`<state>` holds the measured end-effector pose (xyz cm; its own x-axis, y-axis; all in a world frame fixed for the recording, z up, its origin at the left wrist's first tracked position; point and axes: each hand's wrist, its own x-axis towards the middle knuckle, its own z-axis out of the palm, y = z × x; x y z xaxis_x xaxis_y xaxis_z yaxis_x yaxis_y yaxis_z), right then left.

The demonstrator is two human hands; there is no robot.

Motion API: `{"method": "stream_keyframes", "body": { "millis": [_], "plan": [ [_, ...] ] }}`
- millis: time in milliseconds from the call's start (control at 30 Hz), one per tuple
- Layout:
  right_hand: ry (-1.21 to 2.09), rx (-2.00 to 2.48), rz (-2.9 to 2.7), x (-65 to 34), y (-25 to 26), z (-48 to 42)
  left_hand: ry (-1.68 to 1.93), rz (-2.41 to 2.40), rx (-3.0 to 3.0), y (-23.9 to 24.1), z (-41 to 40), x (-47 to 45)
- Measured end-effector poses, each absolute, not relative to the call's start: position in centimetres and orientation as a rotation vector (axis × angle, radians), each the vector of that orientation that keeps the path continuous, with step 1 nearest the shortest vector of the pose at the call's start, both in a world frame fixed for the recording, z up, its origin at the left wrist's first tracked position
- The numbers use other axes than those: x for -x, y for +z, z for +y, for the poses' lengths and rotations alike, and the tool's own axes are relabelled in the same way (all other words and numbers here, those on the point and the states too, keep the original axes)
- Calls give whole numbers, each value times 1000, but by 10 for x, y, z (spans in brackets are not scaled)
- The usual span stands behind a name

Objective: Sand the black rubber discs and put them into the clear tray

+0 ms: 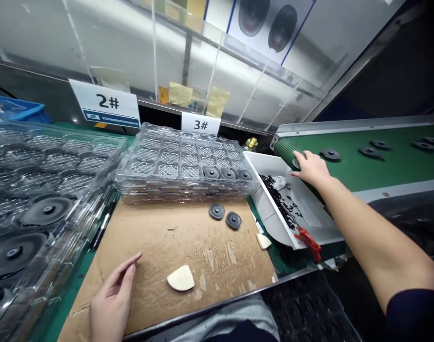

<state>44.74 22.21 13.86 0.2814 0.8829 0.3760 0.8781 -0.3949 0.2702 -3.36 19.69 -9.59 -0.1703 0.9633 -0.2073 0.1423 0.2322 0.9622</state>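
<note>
My left hand point(112, 299) rests over the left side of the cardboard sheet point(149, 228), fingers stretched out and nothing in them. A cream-coloured wedge-shaped pad point(182, 278) lies to its right. My right hand point(311, 168) reaches over the near end of the green conveyor belt point(345, 175). Its thumb and fingers close around a round grey part point(296, 163), mostly hidden by the hand. Further along the belt lie several dark disc-shaped parts point(331, 154). Two similar round parts point(217, 211) sit on the cardboard near its back edge.
Stacked clear trays point(188, 183) stand behind the cardboard, with three discs in the top one. Another clear tray point(85, 164) with large discs is at left. A white bin point(270, 223) holds small black pieces and a red-handled tool point(309, 242). A second cream pad point(263, 241) lies beside it.
</note>
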Motion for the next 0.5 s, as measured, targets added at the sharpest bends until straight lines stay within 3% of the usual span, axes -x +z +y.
{"method": "stream_keyframes", "body": {
  "millis": [133,233,333,500],
  "plan": [
    [761,-2477,1744,-436,132,212,1123,1472,-1075,-103,196,34],
    [595,-2356,2052,-392,130,203,1142,1415,-1085,-101,196,33],
    [144,-2035,2647,-328,113,182,1151,1317,-1083,-95,195,28],
    [-757,-1695,2999,-231,42,133,1090,1130,-1019,-75,165,11]
  ]
}}
